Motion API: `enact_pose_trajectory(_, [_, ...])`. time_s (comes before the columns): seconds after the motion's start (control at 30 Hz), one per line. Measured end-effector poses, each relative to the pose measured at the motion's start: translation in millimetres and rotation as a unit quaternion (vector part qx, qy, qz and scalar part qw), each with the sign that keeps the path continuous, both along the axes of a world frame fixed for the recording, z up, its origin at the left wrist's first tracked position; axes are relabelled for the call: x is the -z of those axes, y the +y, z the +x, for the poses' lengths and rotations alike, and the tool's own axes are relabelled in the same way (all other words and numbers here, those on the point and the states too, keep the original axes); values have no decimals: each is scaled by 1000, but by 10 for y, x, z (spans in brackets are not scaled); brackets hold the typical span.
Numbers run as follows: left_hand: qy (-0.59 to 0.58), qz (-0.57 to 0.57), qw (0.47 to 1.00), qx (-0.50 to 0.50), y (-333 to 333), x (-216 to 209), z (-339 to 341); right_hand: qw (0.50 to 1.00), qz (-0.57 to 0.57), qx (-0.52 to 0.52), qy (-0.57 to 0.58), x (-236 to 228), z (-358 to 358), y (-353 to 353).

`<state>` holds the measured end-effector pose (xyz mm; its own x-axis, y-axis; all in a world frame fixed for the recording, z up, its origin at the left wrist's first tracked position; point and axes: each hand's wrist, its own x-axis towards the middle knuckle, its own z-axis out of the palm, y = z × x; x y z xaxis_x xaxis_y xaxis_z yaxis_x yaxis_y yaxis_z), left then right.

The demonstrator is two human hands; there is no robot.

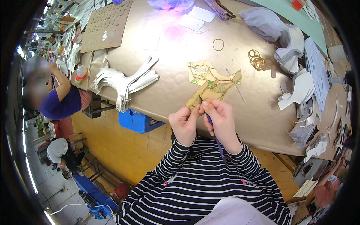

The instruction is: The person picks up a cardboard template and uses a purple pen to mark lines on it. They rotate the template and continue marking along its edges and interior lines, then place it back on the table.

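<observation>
My left hand (pixel 183 122) pinches the near edge of a tan, shoe-part-shaped piece (pixel 206 92) with green markings and brown lines, just over the table's front edge. In my right hand (pixel 222 118) is a slim purple pen-like tool (pixel 209 119), gripped between thumb and fingers, its dark tip touching or very near the piece. The tool's long end slants down toward my striped sleeve. A similar tan pattern piece (pixel 195 78) with a rectangular cutout lies just beyond. Beside it rests a thin silver pen-like stick (pixel 240 93), partly covered by the held piece.
White cut pieces (pixel 122 80) are stacked at the left. Rubber bands (pixel 257 62) lie right of centre, with more bundled pieces (pixel 300 88) along the right side. A blue stool (pixel 132 120) stands under the table edge. Two people (pixel 63 97) are at the left.
</observation>
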<state>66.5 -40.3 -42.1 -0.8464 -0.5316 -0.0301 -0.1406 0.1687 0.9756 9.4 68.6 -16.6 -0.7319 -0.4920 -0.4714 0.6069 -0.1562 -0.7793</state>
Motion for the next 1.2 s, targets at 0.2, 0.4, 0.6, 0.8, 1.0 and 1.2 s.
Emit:
enact_pose_trajectory(0.2, [-23, 331, 943, -1, -50, -72, -110, 995, 7, -100, 6, -74, -40, 188])
enact_pose_trajectory(0.4, [-23, 386, 921, 43, -216, -175, -262, 982, 40, 157, 100, -172, -33, 580])
enact_pose_trajectory(0.6, [-40, 310, 947, 79, -240, -23, -268, 954, 51, 260, 142, -121, -228, 939])
enact_pose_trajectory(0.8, [102, -104, 989, 21, -326, -334, -160, 946, 80, 273, 154, -94, -254, 1032])
enact_pose_trajectory(1.0, [359, -85, 894, 252, -99, -1246, 92, 944, 74, 276, 165, -74, -252, 1001])
enact_pose_trajectory(1.2, [447, -146, 867, 164, 112, -1206, -104, 931, 117, 287, 194, -109, -181, 972])
